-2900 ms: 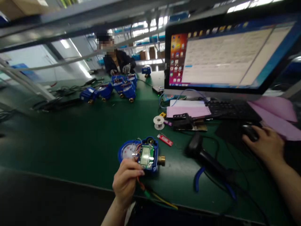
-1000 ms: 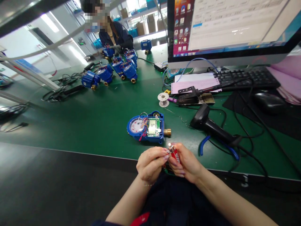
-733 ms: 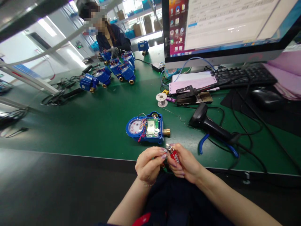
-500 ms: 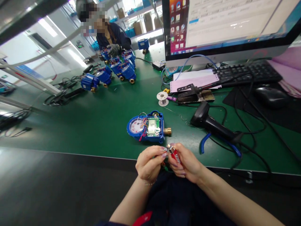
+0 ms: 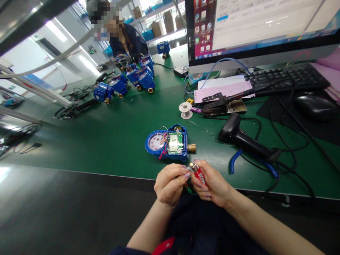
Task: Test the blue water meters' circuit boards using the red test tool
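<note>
Wrapped in my right hand (image 5: 211, 186) is a red lighter (image 5: 199, 174), its metal top tilted up and to the left. A pale yellowish spot shows at that top; I cannot tell if it is a flame. My left hand (image 5: 170, 182) pinches thin wires (image 5: 187, 186), red and green, with their ends close beside the lighter's top. Just beyond both hands, an opened blue water meter (image 5: 183, 156) lies on the green bench, with its round dial, circuit board, small display and brass fitting showing.
A solder spool (image 5: 185, 110) stands behind the meter. To the right lie a barcode scanner (image 5: 245, 140), blue-handled pliers (image 5: 233, 162), a soldering iron stand (image 5: 216, 102), keyboard and mouse. Several blue meters (image 5: 145, 80) stand at the far left, near another person.
The view has shifted slightly. Both hands keep nearly the same pose, and the spot at the lighter's top looks a little more yellow. The other person's gloved hand has moved lower behind the meters.
</note>
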`<state>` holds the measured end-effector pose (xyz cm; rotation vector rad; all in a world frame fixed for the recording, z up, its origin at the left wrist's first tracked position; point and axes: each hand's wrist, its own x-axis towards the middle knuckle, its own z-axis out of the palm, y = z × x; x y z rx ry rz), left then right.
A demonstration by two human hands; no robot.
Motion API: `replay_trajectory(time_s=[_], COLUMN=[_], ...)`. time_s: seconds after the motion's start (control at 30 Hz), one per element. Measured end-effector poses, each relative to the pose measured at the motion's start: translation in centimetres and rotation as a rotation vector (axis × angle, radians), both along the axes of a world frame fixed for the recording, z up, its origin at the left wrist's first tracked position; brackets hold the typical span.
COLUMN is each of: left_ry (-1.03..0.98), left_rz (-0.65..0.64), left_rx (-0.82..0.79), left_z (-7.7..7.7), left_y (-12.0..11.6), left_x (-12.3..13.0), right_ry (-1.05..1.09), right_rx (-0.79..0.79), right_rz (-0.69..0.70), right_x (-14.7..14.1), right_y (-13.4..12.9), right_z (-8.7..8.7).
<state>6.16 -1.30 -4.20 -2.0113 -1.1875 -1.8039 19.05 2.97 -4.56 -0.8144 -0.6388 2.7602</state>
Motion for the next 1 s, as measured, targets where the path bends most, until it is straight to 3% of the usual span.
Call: replay_trajectory(time_s=[0.1,0.17,0.23,0.3,0.4,0.47,0.67,1.0], left_ry=[0.011,0.037,0.054,0.053,0.044,0.058,0.111,0.164], left_rz=[0.008,0.04,0.1,0.149,0.134,0.095,0.059,0.071], left_rx=[0.016,0.033,0.034,-0.021,-0.139,-0.21,-0.328,-0.408], left_z=[0.3,0.7,1.3,2.1,3.2,3.7,3.9,3.9], left_y=[-0.1,-0.2,-0.3,-0.3,-0.3,-0.2,0.1,0.3], left_x=[-0.3,-0.8,-1.4,-2.1,-3.0,-3.4,-4.0,-4.3], right_ry=[-0.018,-0.088,-0.265,-0.526,-0.836,-0.936,-1.084,-1.105], right_rx=[0.033,0.167,0.441,0.82,1.313,1.471,1.647,1.68], right_rz=[-0.02,-0.117,-0.252,-0.343,-0.359,-0.34,-0.285,-0.267], right_x=[0.2,0.7,1.5,2.3,3.2,3.3,2.8,2.6], right_y=[0.2,0.7,1.7,3.0,4.8,5.4,5.5,5.3], right_z=[0.3,0.3,0.0,-0.6,-1.9,-2.9,-4.5,-4.0])
